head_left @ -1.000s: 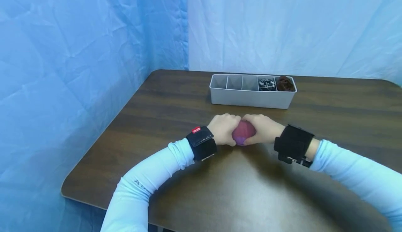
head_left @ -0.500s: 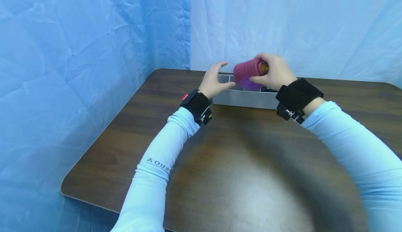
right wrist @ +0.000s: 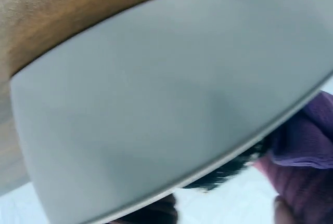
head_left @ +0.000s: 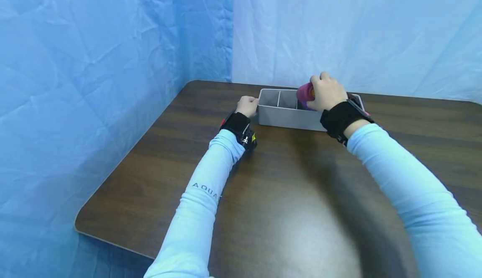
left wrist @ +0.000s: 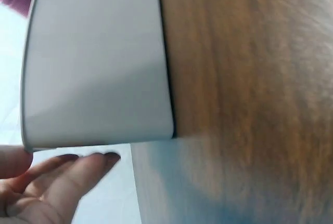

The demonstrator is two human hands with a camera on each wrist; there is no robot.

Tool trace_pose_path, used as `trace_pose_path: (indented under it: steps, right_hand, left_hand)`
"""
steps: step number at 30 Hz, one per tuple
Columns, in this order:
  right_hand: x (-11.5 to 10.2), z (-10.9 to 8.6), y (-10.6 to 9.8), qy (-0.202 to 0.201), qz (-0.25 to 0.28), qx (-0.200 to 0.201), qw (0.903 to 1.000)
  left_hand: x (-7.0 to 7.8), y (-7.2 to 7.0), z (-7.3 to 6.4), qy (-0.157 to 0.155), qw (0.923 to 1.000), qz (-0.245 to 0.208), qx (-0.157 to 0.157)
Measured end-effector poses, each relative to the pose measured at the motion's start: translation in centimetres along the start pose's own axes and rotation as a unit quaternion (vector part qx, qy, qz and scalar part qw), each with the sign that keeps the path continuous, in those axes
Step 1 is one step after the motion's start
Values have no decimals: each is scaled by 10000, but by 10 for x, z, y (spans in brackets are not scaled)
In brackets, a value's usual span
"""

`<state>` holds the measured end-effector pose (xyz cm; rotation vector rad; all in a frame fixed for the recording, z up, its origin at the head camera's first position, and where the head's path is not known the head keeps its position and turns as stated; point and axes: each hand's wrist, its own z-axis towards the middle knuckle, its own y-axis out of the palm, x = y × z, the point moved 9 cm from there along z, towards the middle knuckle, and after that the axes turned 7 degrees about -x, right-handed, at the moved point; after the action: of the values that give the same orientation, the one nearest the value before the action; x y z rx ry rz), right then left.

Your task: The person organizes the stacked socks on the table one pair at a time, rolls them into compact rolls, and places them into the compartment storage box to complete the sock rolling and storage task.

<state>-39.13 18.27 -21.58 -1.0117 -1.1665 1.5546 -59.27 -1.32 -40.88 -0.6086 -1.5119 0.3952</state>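
Observation:
A long light-grey divided box point(head_left: 288, 117) stands towards the back of the table. At its left end is my left hand point(head_left: 247, 106), its thumb on the rim corner and its fingers by the outer end wall in the left wrist view. My right hand point(head_left: 328, 92) holds a rolled-up pair of pink and purple socks point(head_left: 304, 95) by its right side, partly down in a middle compartment. In the right wrist view the purple knit part of the socks point(right wrist: 307, 135) shows beyond the box rim. My right hand hides much of the box's right half.
A black-and-white bundle point(right wrist: 226, 172) and a brown bundle point(right wrist: 156, 211) show past the rim in the right wrist view. Two left compartments point(head_left: 287, 98) are visible. The dark wooden table point(head_left: 263, 194) meets blue sheeting point(head_left: 113, 60) at the left and back.
Both hands held the rolled socks over the table; then the left hand let go and moved to the box's left end. The right hand carried the socks back and lowered them into the box.

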Motion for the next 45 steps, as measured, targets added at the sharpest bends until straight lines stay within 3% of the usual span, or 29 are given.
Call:
trace_pose_path:
  steps: [3,8,11,14,17,19,22,25,27,29,32,33,34,38,40,41,44,45]
  right_hand:
    - [-1,4,-1,192,-111,-165,9996]
    - [-7,8,0,291,-546,-167,9979]
    - [-11,9,4,199,-675,-223,9973]
    - [-15,11,5,83,-672,-371,9970]
    - [-18,13,4,-25,-527,-550,9971]
    - [-19,14,3,-93,-390,-662,9970]
    - [-21,17,5,-230,-214,-803,9963]
    - [-21,18,9,-270,-139,-902,9955]
    - [-20,18,13,-272,-66,-1064,9939]
    - [-18,18,16,-276,-2,-1226,9921]
    - [-18,15,18,-367,-28,-1389,9896]
    - [-20,14,18,-435,-106,-1352,9898]
    - [-19,14,18,-441,-146,-1381,9893]
    - [-17,15,21,-422,-278,-1401,9888]
    - [-13,14,20,-333,-290,-1412,9890]
    - [-12,12,20,-304,-277,-1398,9893]
    - [-7,8,21,-226,-209,-1442,9891]
    - [-6,7,22,-213,-116,-1478,9887]
  left_hand:
    - [10,-2,-17,-242,9976,-570,-322]
    - [20,-4,-27,-415,9977,-395,-359]
    - [24,-4,-28,-181,9994,-246,-147]
    - [26,-4,-29,-311,9994,-112,-127]
    - [17,0,-14,-332,9994,-34,-64]
    - [3,6,4,-392,9992,11,-102]
    - [-19,14,39,-86,9999,54,17]
    - [-27,16,47,50,10000,60,21]
    - [-21,13,37,138,9999,57,78]
    - [-2,6,9,-9,9999,127,49]
    - [29,-4,-34,59,9997,229,88]
    - [35,-6,-43,87,9996,247,75]
    - [34,-4,-41,28,9997,260,30]
    - [-2,16,18,87,9997,196,73]
    - [-12,25,38,36,9998,200,71]
    - [-7,26,34,78,9998,183,66]
    - [25,16,-10,143,9997,190,68]
    - [39,10,-31,15,9998,217,8]
